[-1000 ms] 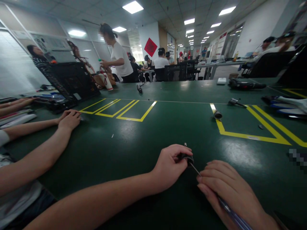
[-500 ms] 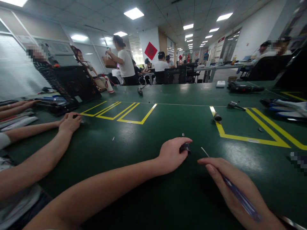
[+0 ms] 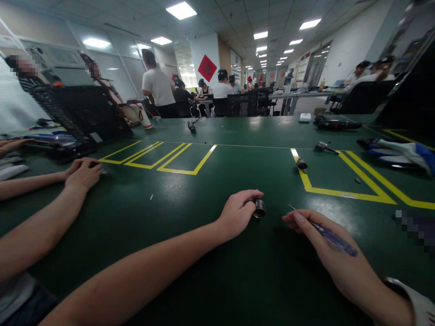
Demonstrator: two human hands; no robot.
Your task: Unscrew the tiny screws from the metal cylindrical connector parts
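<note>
My left hand is closed around a short dark metal cylinder, whose round, hollow-looking end faces me. The fingers cover much of the part. To the right, my right hand grips a thin screwdriver with a see-through purple handle. Its shaft passes between thumb and fingers, and the narrow tip points up and left toward the cylinder, apart from it. Another dark metal cylinder lies beyond, on the yellow tape. A small dark piece rests inside the taped area.
The green table carries yellow tape outlines. Farther back are a dark tool, a black power tool, a white box and blue-white gloves. A co-worker's hands are at left.
The cylinder in my left hand has turned so its round end shows toward me. The screwdriver lies flatter in my right hand. My view has shifted slightly right.
</note>
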